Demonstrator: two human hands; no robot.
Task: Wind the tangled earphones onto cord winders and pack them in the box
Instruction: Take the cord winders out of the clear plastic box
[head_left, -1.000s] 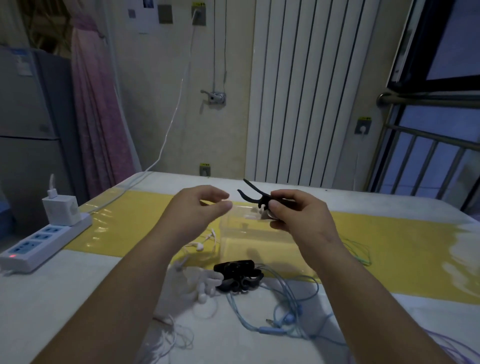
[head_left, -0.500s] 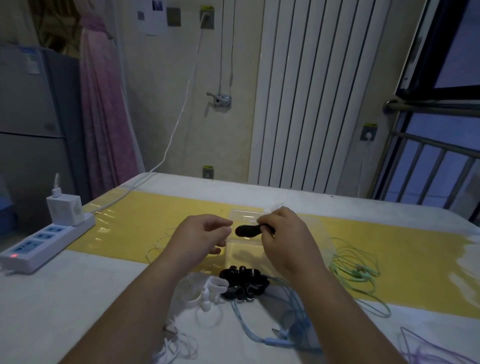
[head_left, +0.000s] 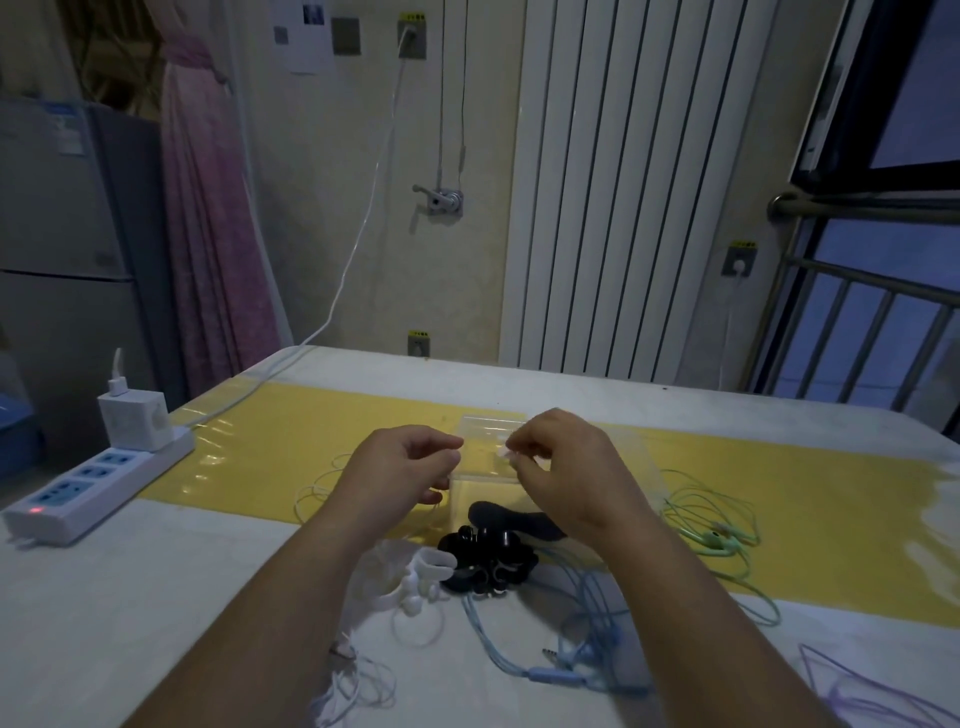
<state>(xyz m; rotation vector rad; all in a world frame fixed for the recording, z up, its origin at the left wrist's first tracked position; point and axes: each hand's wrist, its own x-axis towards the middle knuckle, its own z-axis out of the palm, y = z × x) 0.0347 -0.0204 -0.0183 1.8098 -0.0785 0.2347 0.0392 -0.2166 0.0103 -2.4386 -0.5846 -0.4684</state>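
My left hand (head_left: 402, 470) and my right hand (head_left: 566, 475) hover close together over the clear plastic box (head_left: 491, 428) on the yellow mat. My left hand's fingers curl, and a thin white earphone cord (head_left: 311, 491) trails out to its left. My right hand pinches a small pale piece at its fingertips, apparently the same cord. A black cord winder (head_left: 511, 519) lies below my right hand at the box's near wall; whether it is inside I cannot tell. More black winders (head_left: 488, 564) and white winders (head_left: 415, 577) lie in front.
Blue earphones (head_left: 550, 675) are tangled near the front, green earphones (head_left: 711, 535) on the right, purple cord (head_left: 857, 696) at the front right, more white cord (head_left: 348, 696) at the front left. A power strip (head_left: 93, 488) with a charger sits at the table's left edge.
Both hands dropped lower toward the box. My right hand let go of the black winder, which now lies beneath it. The view tilted up.
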